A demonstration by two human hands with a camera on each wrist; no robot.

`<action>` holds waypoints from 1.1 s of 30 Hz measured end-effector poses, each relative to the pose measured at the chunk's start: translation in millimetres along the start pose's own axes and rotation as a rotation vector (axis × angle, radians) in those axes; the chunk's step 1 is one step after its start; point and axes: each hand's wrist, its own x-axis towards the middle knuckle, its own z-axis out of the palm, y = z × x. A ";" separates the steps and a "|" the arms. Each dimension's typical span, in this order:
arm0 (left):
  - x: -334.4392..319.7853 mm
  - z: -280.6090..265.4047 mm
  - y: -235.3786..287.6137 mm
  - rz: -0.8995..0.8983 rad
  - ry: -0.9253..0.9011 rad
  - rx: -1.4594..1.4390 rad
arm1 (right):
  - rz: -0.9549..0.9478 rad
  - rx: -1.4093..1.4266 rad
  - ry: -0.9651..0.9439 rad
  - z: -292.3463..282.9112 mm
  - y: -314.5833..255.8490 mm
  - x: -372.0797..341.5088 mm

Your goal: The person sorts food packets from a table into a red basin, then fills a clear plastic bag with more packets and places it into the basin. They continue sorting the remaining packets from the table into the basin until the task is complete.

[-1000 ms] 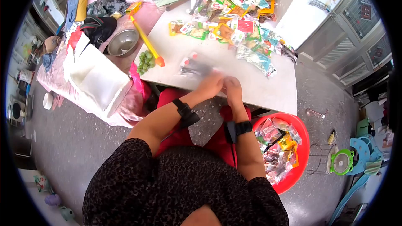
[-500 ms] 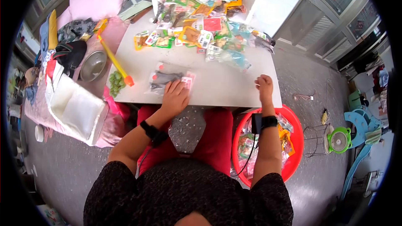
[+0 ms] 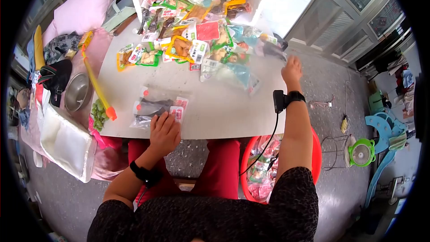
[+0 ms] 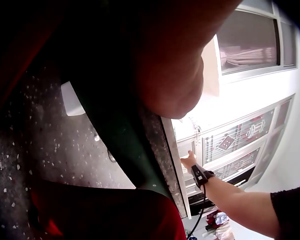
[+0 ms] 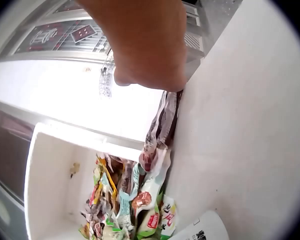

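In the head view the left hand (image 3: 165, 134) rests, fingers spread, on the lower edge of clear packets with dark contents (image 3: 152, 109) near the table's front edge. The right hand (image 3: 292, 71) is at the table's right edge, its fingers at the end of a clear, dark-filled packet (image 3: 272, 50) beside the heap of food packets (image 3: 208, 31). From the right wrist, the packet's end (image 5: 167, 112) meets the underside of the right hand (image 5: 150, 50); the fingertips are hidden. The left wrist view shows the left hand (image 4: 172, 75) dark and close.
A white foam box (image 5: 47, 175) stands behind the heap. Grapes (image 3: 98, 115) and a yellow stick (image 3: 95, 78) lie at the table's left. A red tub (image 3: 316, 159) of packets stands below the right arm. Left of the table are a metal bowl (image 3: 77, 92) and another foam box (image 3: 67, 145).
The hands were together at the front edge, then parted. The left came to rest on the dark-filled packets; the right moved out and forward to the packet at the heap's right. The head view has shifted.
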 end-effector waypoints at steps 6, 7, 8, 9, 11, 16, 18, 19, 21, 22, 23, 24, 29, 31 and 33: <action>-1.1 3.0 -3.3 0.007 -0.036 0.021 | -0.218 -0.146 -0.216 3.2 -48.2 38.4; -1.2 3.6 -3.7 0.008 -0.035 0.024 | -0.212 -0.139 -0.302 2.4 -53.4 45.3; -1.6 4.3 -4.0 0.006 -0.033 0.028 | -0.204 -0.134 -0.388 -2.6 -59.2 51.6; -2.2 4.6 -3.8 0.005 -0.032 0.029 | -0.194 -0.131 -0.474 -4.1 -62.9 55.8; -0.6 4.8 -4.1 0.003 -0.027 0.035 | -0.179 -0.016 -0.549 9.4 -61.1 63.0; -1.6 4.4 -2.9 -0.003 -0.013 0.047 | -0.206 0.065 -0.508 22.5 -55.8 56.9; -3.3 5.5 -2.9 0.002 0.007 0.024 | -0.250 0.145 -0.444 40.6 -49.5 57.8; -3.0 4.6 -4.0 0.004 0.018 0.018 | -0.237 0.069 -0.455 38.8 -48.7 58.6; -1.2 2.1 -2.9 0.003 0.012 0.019 | -0.214 -0.076 -0.479 18.6 -62.8 51.9; -0.9 1.2 -2.5 0.000 0.004 0.020 | -0.228 -0.073 -0.488 23.8 -59.0 56.7; -0.4 0.2 -3.0 -0.001 0.006 0.020 | -0.228 -0.054 -0.484 21.7 -59.7 58.9; 0.2 -0.2 -3.0 -0.002 0.006 0.016 | -0.227 -0.037 -0.484 13.8 -60.6 59.9; 0.2 2.0 -2.2 -0.015 -0.004 0.024 | -0.035 0.555 -0.231 63.2 -33.0 96.0; -0.5 3.7 -3.1 -0.015 0.003 0.040 | -0.022 0.496 -0.380 10.4 -61.0 85.6; 0.2 3.6 -3.6 -0.019 0.000 0.033 | -0.046 0.360 -0.344 38.9 -53.7 88.2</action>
